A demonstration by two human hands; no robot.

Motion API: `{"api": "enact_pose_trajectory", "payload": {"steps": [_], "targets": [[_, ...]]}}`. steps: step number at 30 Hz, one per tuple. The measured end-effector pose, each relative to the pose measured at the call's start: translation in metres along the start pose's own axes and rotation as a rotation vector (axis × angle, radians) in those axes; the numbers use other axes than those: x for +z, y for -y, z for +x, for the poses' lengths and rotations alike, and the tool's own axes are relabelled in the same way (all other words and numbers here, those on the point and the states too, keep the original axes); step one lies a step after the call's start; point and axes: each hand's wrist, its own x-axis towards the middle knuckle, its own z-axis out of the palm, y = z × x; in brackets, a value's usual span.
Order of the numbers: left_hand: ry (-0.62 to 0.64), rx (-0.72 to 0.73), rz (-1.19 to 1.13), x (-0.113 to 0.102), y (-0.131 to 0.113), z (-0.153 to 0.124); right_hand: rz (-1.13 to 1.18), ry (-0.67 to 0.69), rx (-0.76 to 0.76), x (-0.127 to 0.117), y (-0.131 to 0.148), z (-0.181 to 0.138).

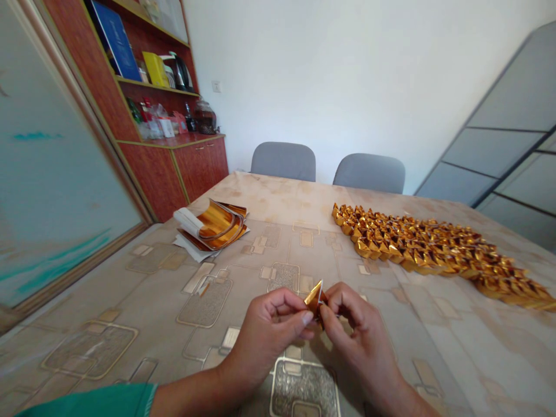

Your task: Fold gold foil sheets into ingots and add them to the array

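Observation:
My left hand (267, 330) and my right hand (358, 330) meet just above the near part of the table (130, 301). Both pinch a small folded piece of gold foil paper (313, 296) between thumbs and fingertips, its pointed tip sticking up. To the far left lies a stack of flat gold foil sheets (215, 226), curled at the edges. On the right, several rows of folded gold paper ingots (438, 249) stretch across the table.
Two grey chairs (284, 160) (370, 171) stand at the far side of the table. A red-brown cabinet (174, 156) with shelves of bottles, a kettle and boxes stands at the back left. A glass panel (56, 191) runs along the left.

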Motion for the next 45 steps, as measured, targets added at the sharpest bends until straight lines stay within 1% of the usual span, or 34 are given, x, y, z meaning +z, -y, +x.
{"api": "enact_pose_trajectory", "payload": {"steps": [4, 7, 14, 18, 21, 23, 26, 28, 31, 34, 40, 42, 45], "targets": [[0.008, -0.002, 0.031, 0.0009, -0.0006, 0.0015, 0.033, 0.023, -0.034, -0.0006, 0.0018, -0.0005], [0.013, -0.042, -0.020, 0.0006, -0.0005, 0.0032, 0.061, 0.063, -0.050, -0.0015, 0.0012, -0.0005], [0.006, -0.132, -0.149, -0.0014, 0.0025, 0.0026, -0.038, 0.074, 0.008, -0.0017, 0.0001, 0.0023], [-0.005, -0.131, -0.178, -0.0014, 0.0015, 0.0021, -0.024, 0.069, 0.018, -0.0017, 0.0006, 0.0030], [-0.054, -0.094, -0.235, -0.0014, -0.0016, 0.0028, 0.099, -0.005, 0.071, -0.0016, -0.0019, 0.0023], [-0.071, -0.071, -0.263, -0.0017, -0.0029, 0.0032, 0.219, -0.048, 0.144, -0.0013, -0.0034, 0.0019], [-0.077, -0.058, -0.281, -0.0024, -0.0027, 0.0029, 0.382, -0.012, 0.281, -0.0009, -0.0031, 0.0018], [-0.077, -0.054, -0.285, -0.0026, -0.0020, 0.0021, 0.437, 0.016, 0.319, -0.0009, -0.0019, 0.0019], [-0.058, -0.038, -0.293, -0.0023, -0.0017, 0.0011, 0.432, 0.014, 0.286, -0.0014, -0.0009, 0.0018], [-0.039, 0.009, -0.303, -0.0016, -0.0027, 0.0012, 0.428, 0.024, 0.255, -0.0020, -0.0016, 0.0005], [-0.082, 0.049, -0.260, -0.0013, -0.0030, 0.0037, 0.387, -0.004, 0.149, -0.0015, -0.0005, -0.0033], [-0.080, 0.045, -0.256, -0.0018, -0.0025, 0.0042, 0.376, -0.001, 0.146, -0.0012, 0.0001, -0.0034], [-0.094, 0.062, -0.255, -0.0021, -0.0019, 0.0045, 0.395, 0.036, 0.195, -0.0012, 0.0001, -0.0018]]}}
